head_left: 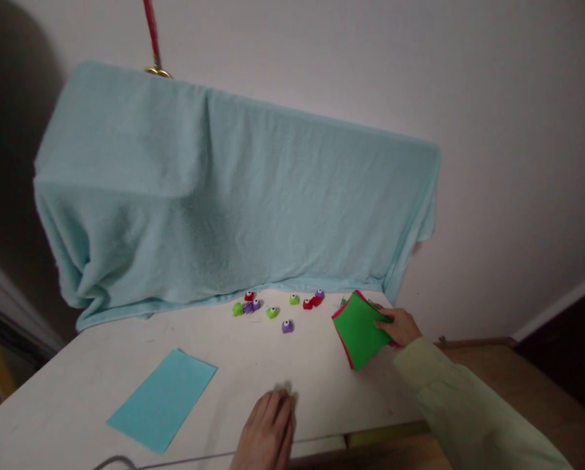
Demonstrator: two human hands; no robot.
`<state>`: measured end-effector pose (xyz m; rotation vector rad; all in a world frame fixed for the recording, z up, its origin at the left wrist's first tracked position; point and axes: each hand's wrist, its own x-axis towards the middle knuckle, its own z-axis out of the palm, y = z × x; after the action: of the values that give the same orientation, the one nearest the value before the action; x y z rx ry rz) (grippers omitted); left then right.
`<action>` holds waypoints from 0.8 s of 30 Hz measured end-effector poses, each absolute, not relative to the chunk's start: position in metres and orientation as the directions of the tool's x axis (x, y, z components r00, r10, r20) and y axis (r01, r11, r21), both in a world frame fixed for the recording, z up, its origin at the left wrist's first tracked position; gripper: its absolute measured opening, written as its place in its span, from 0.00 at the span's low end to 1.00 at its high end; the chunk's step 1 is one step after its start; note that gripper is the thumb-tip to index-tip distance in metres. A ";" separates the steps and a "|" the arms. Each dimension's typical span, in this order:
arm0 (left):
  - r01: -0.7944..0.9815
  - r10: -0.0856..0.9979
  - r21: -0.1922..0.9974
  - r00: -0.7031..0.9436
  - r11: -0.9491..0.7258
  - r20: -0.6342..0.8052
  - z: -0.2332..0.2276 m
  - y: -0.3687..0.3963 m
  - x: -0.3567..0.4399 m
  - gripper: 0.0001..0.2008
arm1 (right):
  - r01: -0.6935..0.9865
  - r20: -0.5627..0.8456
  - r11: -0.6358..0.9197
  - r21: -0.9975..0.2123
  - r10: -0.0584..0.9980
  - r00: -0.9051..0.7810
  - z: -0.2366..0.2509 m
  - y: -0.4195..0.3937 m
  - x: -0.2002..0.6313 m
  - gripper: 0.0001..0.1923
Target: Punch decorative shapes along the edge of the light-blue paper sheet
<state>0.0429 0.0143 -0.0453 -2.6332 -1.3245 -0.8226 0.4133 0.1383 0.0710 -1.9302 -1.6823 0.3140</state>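
Observation:
My right hand (404, 326) is closed on the right edge of a bright green sheet (363, 329). Red edges show along the sheet's left and top sides, so a red layer lies behind it. The held sheets are tilted above the table's right part; whether they are paper or felt I cannot tell. My left hand (268, 427) rests on the table near its front edge with the fingers lying side by side, and no object shows in it. A light blue sheet (165, 398) lies flat to its left.
Several small red, green and purple pieces with eye-like dots, among them a purple one (287, 326) and a green one (272, 313), lie along the back of the white table (243, 365). Behind them hangs a pale blue cloth (283, 202). A grey cable (116, 461) shows at the front.

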 end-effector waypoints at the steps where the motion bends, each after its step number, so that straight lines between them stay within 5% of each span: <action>1: 0.765 0.724 0.167 0.480 -0.622 0.496 -0.045 0.014 0.043 0.15 | 0.838 0.193 -0.061 -0.542 0.962 0.195 0.071 0.136 0.417 0.14; 8: 0.760 0.739 0.186 0.493 -0.623 0.459 -0.044 0.014 0.044 0.17 | 0.760 0.206 -0.023 -0.650 0.957 0.205 0.077 0.126 0.422 0.16; 13: 0.767 0.749 0.191 0.486 -0.612 0.450 -0.045 0.014 0.044 0.17 | 0.430 0.035 -0.047 -0.902 0.983 0.180 0.094 0.120 0.417 0.20; 18: 0.768 0.736 0.170 0.487 -0.617 0.470 -0.049 0.014 0.043 0.18 | 0.164 0.005 -0.055 -0.985 0.939 0.345 0.110 0.120 0.442 0.22; 24: 0.756 0.724 0.186 0.478 -0.627 0.498 -0.048 0.014 0.044 0.16 | 0.407 0.115 -0.043 -0.912 0.928 0.354 0.083 0.132 0.445 0.21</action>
<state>0.0435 0.0139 -0.0480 -2.6494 -1.3281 -0.8482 0.4454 0.1319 0.0834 -1.6326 -1.2179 0.6629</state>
